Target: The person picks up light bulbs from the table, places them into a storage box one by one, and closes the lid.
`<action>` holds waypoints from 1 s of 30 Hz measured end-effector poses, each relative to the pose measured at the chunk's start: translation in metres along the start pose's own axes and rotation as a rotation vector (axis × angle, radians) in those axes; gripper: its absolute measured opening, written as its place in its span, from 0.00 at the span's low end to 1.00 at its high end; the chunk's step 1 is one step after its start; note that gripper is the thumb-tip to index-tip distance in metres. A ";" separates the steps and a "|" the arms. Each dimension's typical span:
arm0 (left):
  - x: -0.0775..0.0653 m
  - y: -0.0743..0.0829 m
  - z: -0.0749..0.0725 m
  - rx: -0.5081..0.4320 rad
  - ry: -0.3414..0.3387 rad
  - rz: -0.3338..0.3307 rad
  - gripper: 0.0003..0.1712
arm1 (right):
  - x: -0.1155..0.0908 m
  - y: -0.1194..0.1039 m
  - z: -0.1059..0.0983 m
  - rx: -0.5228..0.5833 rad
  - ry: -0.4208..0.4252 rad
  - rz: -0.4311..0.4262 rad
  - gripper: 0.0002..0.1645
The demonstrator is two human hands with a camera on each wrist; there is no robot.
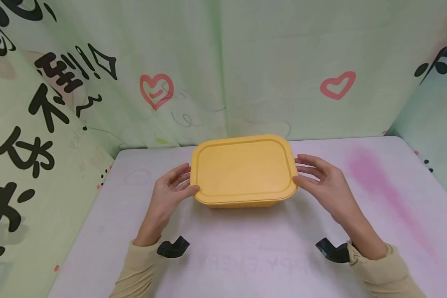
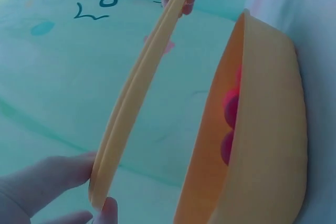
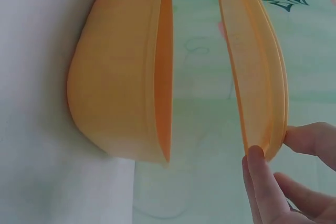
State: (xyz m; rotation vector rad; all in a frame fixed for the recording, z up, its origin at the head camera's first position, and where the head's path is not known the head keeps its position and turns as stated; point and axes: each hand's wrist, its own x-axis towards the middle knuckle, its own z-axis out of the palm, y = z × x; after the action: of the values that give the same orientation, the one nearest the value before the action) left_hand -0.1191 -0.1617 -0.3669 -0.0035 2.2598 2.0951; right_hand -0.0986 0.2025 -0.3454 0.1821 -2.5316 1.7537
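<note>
A yellow rectangular lid (image 1: 246,169) with rounded corners is held level above a matching yellow box (image 2: 268,124). My left hand (image 1: 169,194) pinches the lid's left edge between thumb and fingers. At the opposite edge, my right hand (image 1: 325,182) grips it the same way. Both wrist views show a gap between lid and box rim. Inside the box, several round red and dark pink things (image 2: 229,111) show past the rim in the left wrist view. From the head view the lid hides the box's inside, and only a strip of its front wall shows.
The box stands on a white table (image 1: 246,256) with a pink smear (image 1: 380,178) at right. Behind and beside the table hangs a pale green cloth (image 1: 268,66) with hearts and black writing. Black curved pieces (image 1: 173,247) stick out from both sleeve cuffs.
</note>
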 end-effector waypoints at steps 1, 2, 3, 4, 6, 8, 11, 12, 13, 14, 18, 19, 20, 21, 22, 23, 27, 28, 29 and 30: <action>0.001 -0.002 0.000 0.003 -0.002 -0.001 0.40 | 0.001 0.001 0.000 -0.009 -0.007 0.008 0.36; 0.002 -0.003 0.000 -0.003 -0.002 -0.002 0.39 | 0.001 0.002 0.000 -0.013 -0.013 0.018 0.36; 0.002 -0.005 0.001 -0.006 -0.001 -0.003 0.39 | 0.002 0.003 0.000 -0.019 -0.020 0.027 0.37; 0.003 -0.006 0.001 -0.012 -0.001 -0.004 0.38 | 0.002 0.004 0.000 -0.018 -0.028 0.036 0.37; 0.005 -0.009 0.001 -0.013 0.000 -0.001 0.37 | 0.004 0.007 0.001 -0.020 -0.044 0.054 0.38; 0.007 -0.012 0.001 -0.002 0.007 0.005 0.36 | 0.005 0.010 0.002 -0.026 -0.059 0.072 0.38; 0.010 -0.016 0.001 0.023 0.021 0.011 0.36 | 0.008 0.014 0.004 -0.040 -0.075 0.091 0.37; 0.011 -0.017 0.001 0.029 0.026 0.012 0.35 | 0.009 0.015 0.005 -0.051 -0.078 0.096 0.37; 0.012 -0.018 0.001 0.036 0.030 0.013 0.35 | 0.010 0.017 0.006 -0.059 -0.080 0.100 0.37; 0.013 -0.019 0.001 0.040 0.035 0.013 0.35 | 0.011 0.018 0.007 -0.064 -0.082 0.103 0.37; 0.017 -0.024 0.000 0.060 0.045 0.008 0.35 | 0.015 0.023 0.011 -0.089 -0.087 0.111 0.37; 0.018 -0.025 0.000 0.067 0.046 0.008 0.35 | 0.016 0.024 0.011 -0.086 -0.090 0.111 0.37; 0.020 -0.026 0.000 0.069 0.047 0.008 0.34 | 0.017 0.025 0.012 -0.083 -0.092 0.111 0.37; 0.021 -0.027 0.000 0.071 0.046 0.007 0.34 | 0.019 0.026 0.013 -0.081 -0.093 0.112 0.37; 0.022 -0.028 0.000 0.075 0.045 0.007 0.34 | 0.020 0.027 0.014 -0.081 -0.094 0.116 0.38; 0.023 -0.030 -0.001 0.076 0.042 0.008 0.34 | 0.020 0.027 0.015 -0.077 -0.095 0.119 0.38; 0.028 -0.032 -0.001 0.087 0.040 0.007 0.34 | 0.024 0.029 0.017 -0.084 -0.097 0.137 0.38; 0.029 -0.033 -0.001 0.092 0.040 0.008 0.34 | 0.025 0.029 0.017 -0.086 -0.098 0.139 0.39; 0.030 -0.033 -0.001 0.099 0.042 0.007 0.34 | 0.025 0.030 0.017 -0.085 -0.099 0.141 0.39; 0.031 -0.033 -0.001 0.104 0.045 0.007 0.34 | 0.026 0.030 0.018 -0.088 -0.101 0.143 0.39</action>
State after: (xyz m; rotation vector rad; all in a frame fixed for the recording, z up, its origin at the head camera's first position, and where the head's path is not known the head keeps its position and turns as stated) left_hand -0.1483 -0.1636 -0.4011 -0.0391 2.3951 1.9977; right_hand -0.1280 0.1946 -0.3765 0.0900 -2.7508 1.7169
